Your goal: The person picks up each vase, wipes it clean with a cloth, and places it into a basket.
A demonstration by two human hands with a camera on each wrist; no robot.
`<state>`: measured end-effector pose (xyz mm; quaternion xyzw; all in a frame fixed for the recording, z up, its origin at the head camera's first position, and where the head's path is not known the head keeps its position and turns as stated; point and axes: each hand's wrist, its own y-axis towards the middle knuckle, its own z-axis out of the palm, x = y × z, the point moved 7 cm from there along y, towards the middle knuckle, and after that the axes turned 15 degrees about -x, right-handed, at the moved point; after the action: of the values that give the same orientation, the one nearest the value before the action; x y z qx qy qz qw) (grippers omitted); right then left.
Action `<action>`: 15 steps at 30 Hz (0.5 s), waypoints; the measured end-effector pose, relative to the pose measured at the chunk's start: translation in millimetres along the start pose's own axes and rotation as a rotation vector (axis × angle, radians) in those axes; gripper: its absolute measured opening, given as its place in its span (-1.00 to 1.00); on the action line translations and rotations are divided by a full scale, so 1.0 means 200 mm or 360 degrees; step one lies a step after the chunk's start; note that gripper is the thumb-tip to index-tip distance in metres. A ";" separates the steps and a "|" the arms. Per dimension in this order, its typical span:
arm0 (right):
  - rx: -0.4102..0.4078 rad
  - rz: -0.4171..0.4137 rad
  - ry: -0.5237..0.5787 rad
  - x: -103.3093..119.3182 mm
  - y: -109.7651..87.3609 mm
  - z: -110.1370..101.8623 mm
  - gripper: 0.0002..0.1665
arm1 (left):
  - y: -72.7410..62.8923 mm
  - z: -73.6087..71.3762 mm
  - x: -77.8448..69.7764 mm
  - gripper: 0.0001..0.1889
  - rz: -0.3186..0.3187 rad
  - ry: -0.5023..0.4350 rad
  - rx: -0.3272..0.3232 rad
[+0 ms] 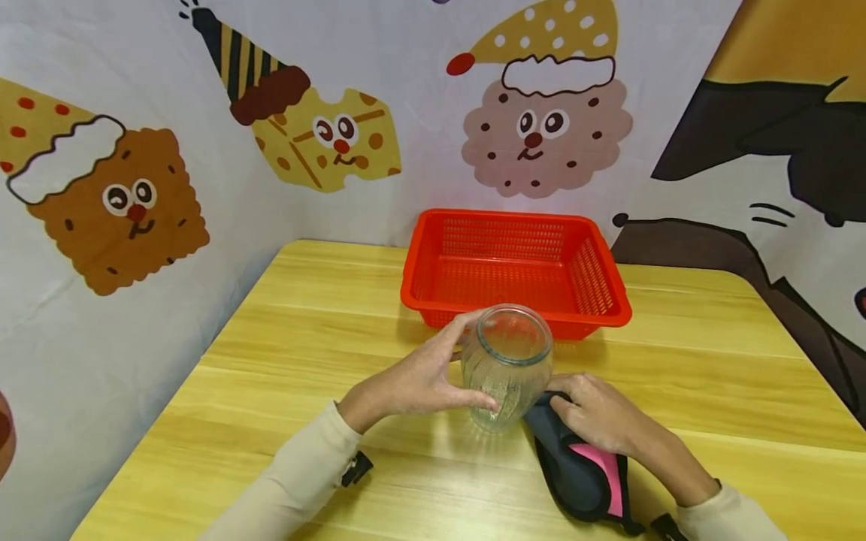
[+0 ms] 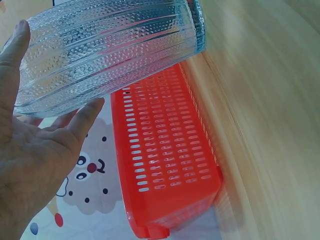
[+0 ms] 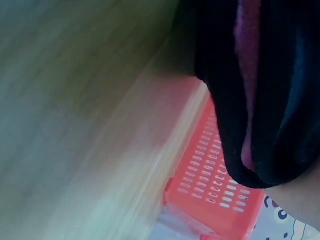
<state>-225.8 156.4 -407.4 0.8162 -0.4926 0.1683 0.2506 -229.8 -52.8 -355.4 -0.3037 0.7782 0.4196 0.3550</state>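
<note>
My left hand (image 1: 426, 376) holds a clear glass jar (image 1: 510, 383), thumb on the near side and fingers behind it. In the left wrist view the ribbed, dimpled wall of the jar (image 2: 105, 55) lies across the palm side of the hand (image 2: 40, 155). One round rim faces the head camera. My right hand (image 1: 598, 413) grips a folded, padded fabric piece (image 1: 575, 477), dark blue with black edging and a pink side. It hangs close beside the jar. The right wrist view shows the fabric piece (image 3: 275, 100) large and dark, with most of that hand hidden.
Behind the jar stands a red plastic basket (image 1: 514, 319) with slotted walls. Both rest on or over a light wood-grain table (image 1: 325, 315). A white cloth (image 1: 419, 150) printed with cartoon biscuits and cheese hangs along the back and left.
</note>
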 end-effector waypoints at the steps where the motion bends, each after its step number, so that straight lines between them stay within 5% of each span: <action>1: -0.0001 0.0015 0.0009 0.00 0.00 0.00 -0.58 | 0.00 0.00 0.00 0.13 0.0004 0.0002 -0.0002; 10: -0.0097 0.0116 0.0153 0.00 -0.02 -0.05 -0.72 | 0.00 0.00 -0.01 0.12 0.0039 0.0040 -0.0010; 15: -0.0240 0.0093 0.0181 0.00 -0.01 -0.11 -0.60 | 0.00 0.00 -0.02 0.12 0.0076 0.0164 -0.0007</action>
<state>-225.2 170.3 -390.0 0.7695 -0.5124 0.1839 0.3339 -227.0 -51.9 -353.7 -0.3070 0.8015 0.4136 0.3037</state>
